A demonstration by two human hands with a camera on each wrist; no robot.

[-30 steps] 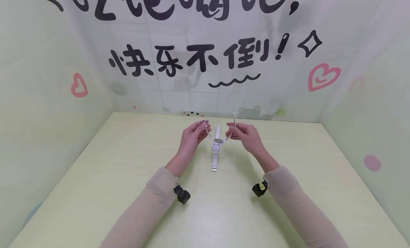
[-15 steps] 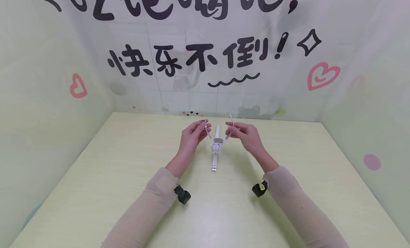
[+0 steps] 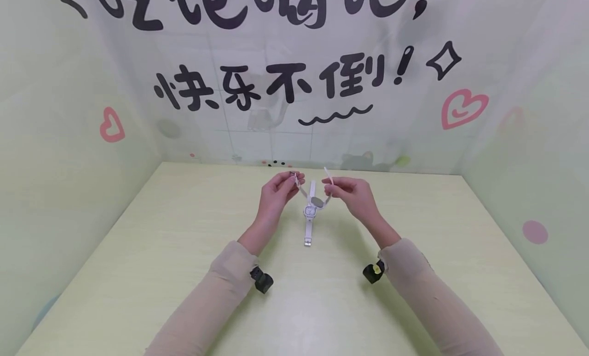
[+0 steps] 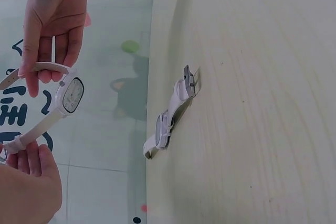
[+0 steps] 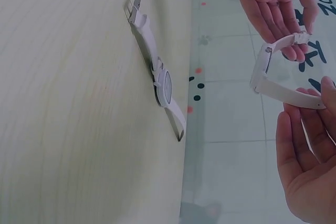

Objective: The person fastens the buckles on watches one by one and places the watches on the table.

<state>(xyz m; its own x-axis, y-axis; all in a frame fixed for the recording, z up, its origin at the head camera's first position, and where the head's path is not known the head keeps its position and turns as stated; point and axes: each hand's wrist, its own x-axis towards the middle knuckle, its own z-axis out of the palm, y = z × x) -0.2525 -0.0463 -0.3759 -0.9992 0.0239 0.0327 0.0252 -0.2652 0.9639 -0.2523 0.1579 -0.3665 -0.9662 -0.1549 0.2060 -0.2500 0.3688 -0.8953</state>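
Note:
A white wristwatch [image 3: 317, 202] hangs by its strap between both hands, raised over the table, its grey case back towards the head view. Its dial [image 4: 73, 95] shows in the left wrist view. My left hand [image 3: 277, 191] pinches the buckle end of the strap between thumb and fingers. With thumb and fingertips, my right hand [image 3: 353, 193] grips the other strap half, whose free tip points upward. A second white wristwatch [image 3: 309, 228] lies stretched out on the table below, dial up, buckle towards the person. The held watch overlaps part of it in the head view.
The pale wooden table [image 3: 294, 305] meets a printed wall sheet [image 3: 221, 141] just beyond the hands, with more sheets at both sides. A small black camera [image 3: 263, 281] sits at the left cuff, another black camera [image 3: 373, 271] at the right cuff.
The strap tip in my right hand has swung left and slightly down, towards the left hand. The held watch's case has tilted. The watch on the table has stayed put.

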